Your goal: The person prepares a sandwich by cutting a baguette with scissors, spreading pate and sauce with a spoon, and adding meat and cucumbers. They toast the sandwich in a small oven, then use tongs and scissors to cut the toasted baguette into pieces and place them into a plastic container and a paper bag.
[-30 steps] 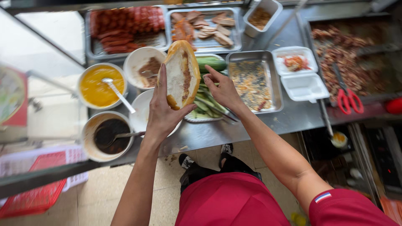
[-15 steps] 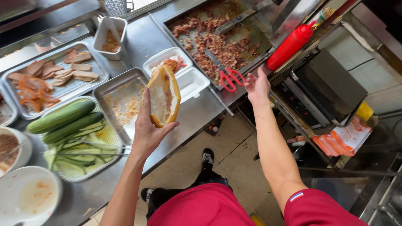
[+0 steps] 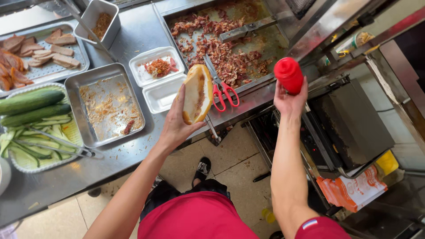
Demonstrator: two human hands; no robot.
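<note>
Nearest the camera: red shirt, both bare forearms reaching out over a tiled floor (image 3: 230, 168).

Left hand (image 3: 175, 126) at about 9 o'clock of frame centre, fingers wrapped around the underside of a split bread roll (image 3: 197, 94), held up on its end with the cut face open to the camera (brownish spread inside). The roll hangs over the near edge of the steel tabletop (image 3: 146, 31).

Right hand (image 3: 290, 101) at roughly 2 o'clock, fingers clenched around a red squeeze bottle (image 3: 288, 74), held off the tabletop, well apart from the roll. Bottle seen end-on; cannot tell where the nozzle points.

Just at 3 o'clock of the roll: red-handled scissors (image 3: 223, 90) lying on the rim of the griddle tray.

Further out, left to right: basket of whole cucumbers and cucumber strips (image 3: 33, 117) with metal tongs (image 3: 66, 148) across it at 9 o'clock; square steel pan (image 3: 104, 104) with crumbs and scraps; two white foam trays (image 3: 157, 77), the far one with a small reddish heap.

Farthest: perforated tray of sliced meat (image 3: 37, 51) at 10 o'clock, small steel cup (image 3: 98, 20) with brown bits at 11, big griddle tray (image 3: 221, 40) of chopped browned meat at 12 with a metal scraper (image 3: 248, 30) on it.
</note>
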